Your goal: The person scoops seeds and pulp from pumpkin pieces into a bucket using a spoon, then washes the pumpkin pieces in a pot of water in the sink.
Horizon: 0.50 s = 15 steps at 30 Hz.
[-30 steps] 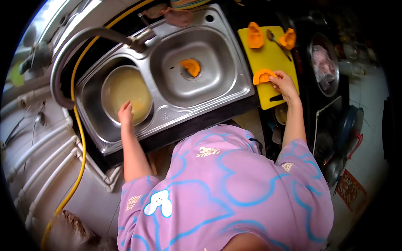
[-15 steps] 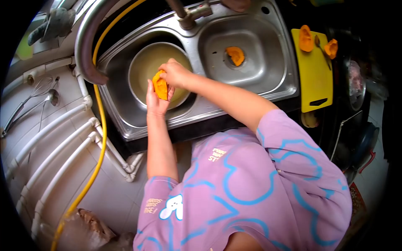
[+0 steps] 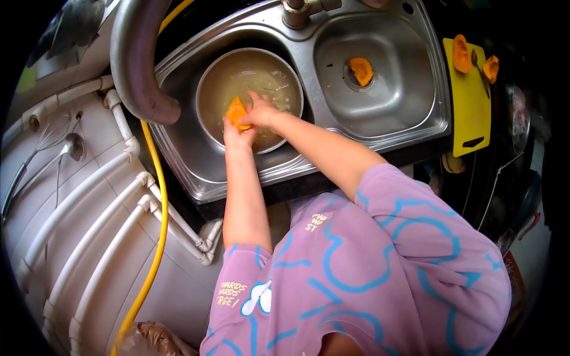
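An orange pumpkin piece (image 3: pixel 236 111) is held low over a round metal pot (image 3: pixel 200 113) of cloudy water in the left sink basin. My left hand (image 3: pixel 238 136) grips the piece from below and the near side. Beside it, my right hand (image 3: pixel 262 113) has its fingers stretched out over the water, the thumb against or very near the piece's right edge. Ripples and bright splashes show on the water beyond the fingers. Another pumpkin piece (image 3: pixel 360 71) lies over the drain of the right basin (image 3: pixel 392 101).
A yellow cutting board (image 3: pixel 472 118) at right carries two pumpkin pieces (image 3: pixel 461 53) and a spoon (image 3: pixel 480 71). The faucet (image 3: pixel 297 15) stands behind the basins. A thick grey pipe (image 3: pixel 133 65) and a yellow hose (image 3: pixel 155 237) run along the left, near white pipes (image 3: pixel 77 172).
The pumpkin piece and both hands have moved lower toward the water. My right fingers have spread away from the piece, and the water is now disturbed. The camera view has shifted.
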Available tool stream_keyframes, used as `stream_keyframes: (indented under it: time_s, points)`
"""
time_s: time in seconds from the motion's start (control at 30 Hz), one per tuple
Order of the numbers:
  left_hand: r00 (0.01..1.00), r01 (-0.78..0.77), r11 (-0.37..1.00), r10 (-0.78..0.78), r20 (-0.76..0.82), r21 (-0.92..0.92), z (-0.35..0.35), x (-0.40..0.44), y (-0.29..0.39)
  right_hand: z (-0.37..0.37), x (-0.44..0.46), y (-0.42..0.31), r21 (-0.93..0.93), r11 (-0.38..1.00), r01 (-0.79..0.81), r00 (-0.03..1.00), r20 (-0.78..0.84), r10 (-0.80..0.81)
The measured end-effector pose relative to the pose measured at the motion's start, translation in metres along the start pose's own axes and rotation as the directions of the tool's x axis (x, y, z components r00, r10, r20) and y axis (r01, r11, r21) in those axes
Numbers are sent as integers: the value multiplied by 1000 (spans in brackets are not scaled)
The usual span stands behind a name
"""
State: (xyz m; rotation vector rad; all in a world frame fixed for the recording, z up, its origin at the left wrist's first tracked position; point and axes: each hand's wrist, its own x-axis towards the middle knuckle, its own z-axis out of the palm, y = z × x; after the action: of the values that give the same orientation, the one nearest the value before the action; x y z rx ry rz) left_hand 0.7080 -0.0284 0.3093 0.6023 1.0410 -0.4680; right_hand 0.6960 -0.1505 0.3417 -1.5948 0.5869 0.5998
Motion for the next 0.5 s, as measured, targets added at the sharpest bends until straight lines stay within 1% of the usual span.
stream_keyframes:
  time_s: [0.03, 0.07, 0.1, 0.13, 0.17, 0.2, 0.27, 0.33, 0.37, 0.4, 0.47, 0.5]
  points:
    - [1000, 11, 1000, -11, 21, 21, 6, -6, -3, 1, -5, -2, 205, 974, -91, 996, 11, 91]
    - [1000, 13, 999, -14, 26, 29, 12, -13, -8, -1, -9, -3, 211, 974, -88, 996, 4, 89]
    - [999, -32, 996, 29, 35, 81, 15, -17, -15, -4, -10, -2, 497, 862, -102, 991, 125, 45]
    - [996, -78, 988, 72, 45, 131, 19, -20, -19, -7, -10, -2, 730, 668, -145, 973, 227, -36]
    - [997, -66, 995, 63, 48, 75, 21, -24, -20, -8, -9, -2, 733, 665, -142, 974, 222, -37]
    - [997, -64, 995, 60, 51, 81, 23, -28, -21, -7, -6, 1, 721, 681, -126, 975, 217, -50]
    - [991, -125, 978, 117, 57, 165, 26, -35, -25, -4, 1, 6, 712, 694, -111, 975, 212, -62]
    - [989, -147, 971, 145, 27, 191, 31, -39, -32, -2, 0, -2, 607, 794, -42, 996, 87, -14]
    - [985, -167, 962, 172, -6, 215, 33, -42, -34, -5, -1, -4, 611, 790, -44, 996, 89, -14]
    - [985, -168, 961, 174, -6, 219, 37, -45, -35, -12, -2, -7, 419, 907, -50, 998, 59, 28]
    - [984, -178, 957, 180, 12, 231, 43, -51, -36, -12, 3, -4, 207, 976, -68, 998, 23, 64]
    - [983, -179, 956, 181, 12, 230, 42, -50, -33, -2, 14, 10, 379, 925, -14, 998, 59, -9]
